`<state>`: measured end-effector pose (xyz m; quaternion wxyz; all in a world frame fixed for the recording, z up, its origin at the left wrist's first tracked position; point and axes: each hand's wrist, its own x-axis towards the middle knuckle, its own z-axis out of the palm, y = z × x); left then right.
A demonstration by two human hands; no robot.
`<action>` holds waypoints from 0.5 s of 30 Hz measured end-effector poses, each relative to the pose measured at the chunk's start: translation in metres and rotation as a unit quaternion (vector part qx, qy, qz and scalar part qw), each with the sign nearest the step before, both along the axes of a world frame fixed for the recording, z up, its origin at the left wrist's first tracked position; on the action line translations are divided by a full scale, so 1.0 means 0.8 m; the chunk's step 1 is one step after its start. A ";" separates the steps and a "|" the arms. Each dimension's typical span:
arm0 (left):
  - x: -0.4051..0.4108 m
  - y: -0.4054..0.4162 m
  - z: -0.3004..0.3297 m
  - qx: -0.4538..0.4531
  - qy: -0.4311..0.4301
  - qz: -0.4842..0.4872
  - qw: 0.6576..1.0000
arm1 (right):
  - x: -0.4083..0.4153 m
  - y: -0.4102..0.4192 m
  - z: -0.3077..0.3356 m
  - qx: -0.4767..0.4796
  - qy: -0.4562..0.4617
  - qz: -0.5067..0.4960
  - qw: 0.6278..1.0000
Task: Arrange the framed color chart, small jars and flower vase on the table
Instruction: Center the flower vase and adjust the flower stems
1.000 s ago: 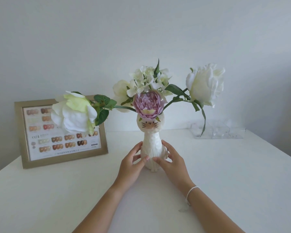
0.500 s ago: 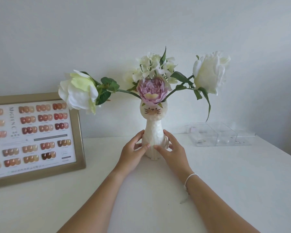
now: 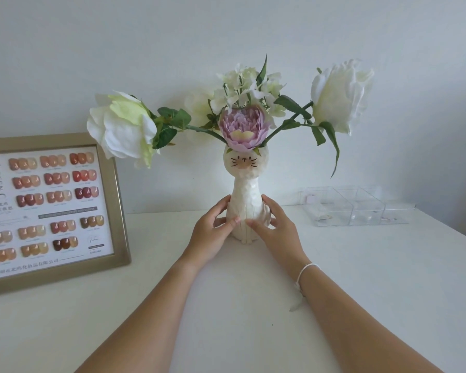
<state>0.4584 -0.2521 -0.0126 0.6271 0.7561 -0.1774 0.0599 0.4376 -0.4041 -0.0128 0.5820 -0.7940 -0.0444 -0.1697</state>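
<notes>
Cream-white vase (image 3: 246, 208), dimpled all over, with a cat face in thin black whiskers and a tan nose; out of the top, a lilac peony (image 3: 244, 130) with a pale yellow heart, white roses (image 3: 340, 96) tinged yellow-green, dark green leaves (image 3: 172, 119); over on the left, the chart's frame (image 3: 113, 195) is dull gold, its white card carrying rows of swatches running nude, peach, pink, brick red and deep brown; table (image 3: 361, 278) plain white
</notes>
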 end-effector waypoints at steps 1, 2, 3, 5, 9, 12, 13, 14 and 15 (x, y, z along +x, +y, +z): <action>0.000 0.000 0.000 0.000 0.000 0.000 1.000 | 0.000 0.000 0.000 0.000 0.001 0.000 1.000; 0.000 0.000 0.000 0.000 -0.001 -0.001 1.000 | 0.000 0.000 0.000 0.000 0.002 0.001 1.000; 0.000 0.000 0.000 0.000 -0.002 -0.002 1.000 | 0.001 0.000 0.000 0.000 0.003 0.001 1.000; 0.000 0.000 -0.001 -0.002 0.000 -0.002 1.000 | 0.001 0.000 0.000 0.000 0.003 0.002 1.000; 0.000 0.000 -0.001 -0.003 0.001 0.001 1.000 | 0.002 0.000 -0.001 -0.003 0.001 0.002 1.000; 0.000 0.000 -0.001 -0.009 0.003 0.005 1.000 | 0.003 0.000 0.000 0.000 0.004 0.003 1.000; 0.000 -0.001 -0.001 -0.010 0.004 0.006 1.000 | 0.003 0.000 0.000 0.001 0.004 0.003 1.000; 0.000 -0.001 -0.002 -0.009 0.004 0.007 1.000 | 0.003 0.000 0.000 0.002 0.005 0.003 1.000; 0.000 -0.001 -0.002 -0.008 0.004 0.009 1.000 | 0.002 0.000 0.000 0.003 0.004 0.004 1.000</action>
